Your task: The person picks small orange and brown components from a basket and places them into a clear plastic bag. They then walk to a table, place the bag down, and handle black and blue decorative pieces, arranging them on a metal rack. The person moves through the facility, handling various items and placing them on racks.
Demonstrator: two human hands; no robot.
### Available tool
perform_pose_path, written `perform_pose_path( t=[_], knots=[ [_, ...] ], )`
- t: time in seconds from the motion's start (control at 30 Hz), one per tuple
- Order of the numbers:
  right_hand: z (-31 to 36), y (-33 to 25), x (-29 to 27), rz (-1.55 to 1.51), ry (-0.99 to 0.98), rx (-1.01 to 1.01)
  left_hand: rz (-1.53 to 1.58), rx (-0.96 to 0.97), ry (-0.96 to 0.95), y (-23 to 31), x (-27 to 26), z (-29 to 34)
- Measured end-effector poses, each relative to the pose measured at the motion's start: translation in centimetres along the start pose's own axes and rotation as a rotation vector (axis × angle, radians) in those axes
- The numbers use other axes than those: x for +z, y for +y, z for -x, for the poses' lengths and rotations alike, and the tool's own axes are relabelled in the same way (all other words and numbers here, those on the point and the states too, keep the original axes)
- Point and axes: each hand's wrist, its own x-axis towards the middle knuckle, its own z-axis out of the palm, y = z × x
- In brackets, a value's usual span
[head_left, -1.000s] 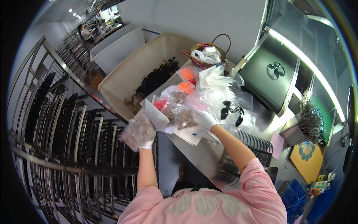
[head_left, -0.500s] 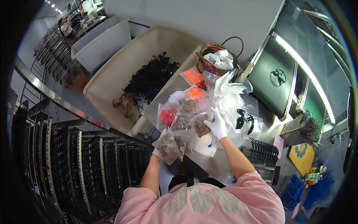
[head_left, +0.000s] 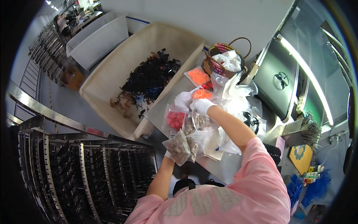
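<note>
My left hand [head_left: 169, 155], in a white glove, is closed under clear zip bags of small grey-brown pieces [head_left: 178, 148]; the bags cover most of its fingers. My right hand [head_left: 202, 106], also white-gloved, reaches across the table to the top of another clear bag of greyish pieces [head_left: 198, 121]. Its fingers point down and are partly hidden, so I cannot tell if they grip the bag. Just beyond it lies a bag of orange pieces [head_left: 201, 94]. A bag of pinkish-red pieces [head_left: 175, 120] lies to the left. Printed paper [head_left: 214, 145] shows beneath the bags.
A large cream bin [head_left: 108, 80] holds dark curly parts [head_left: 153, 76]. Racks of dark parts [head_left: 89, 175] stand at the left. Farther back are a woven basket [head_left: 218, 50], another orange bag [head_left: 198, 76] and white plastic bags [head_left: 235, 99]. A lit tube lamp [head_left: 305, 76] slants at the right.
My right hand has left the brownish bag near the paper and moved farther off, toward the bags by the orange one. My left hand with its bags has shifted slightly right.
</note>
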Motion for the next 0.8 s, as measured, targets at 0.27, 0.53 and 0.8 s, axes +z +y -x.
perform_pose_path(
  t=[0.27, 0.53, 0.8],
  knots=[
    [21.4, -0.5, -3.0, -0.724, 0.542, 0.1, 0.453, 0.001, 0.216, -1.5, 2.5, 2.6],
    [46.6, -7.4, -3.4, -1.762, 1.091, 0.302, 0.981, -0.035, 0.267, 0.1, 7.0, 4.6],
    [70.8, -9.6, 10.7, -1.732, 1.515, 0.235, 1.031, 0.039, -0.039, 11.5, 20.5, 4.0]
  ],
)
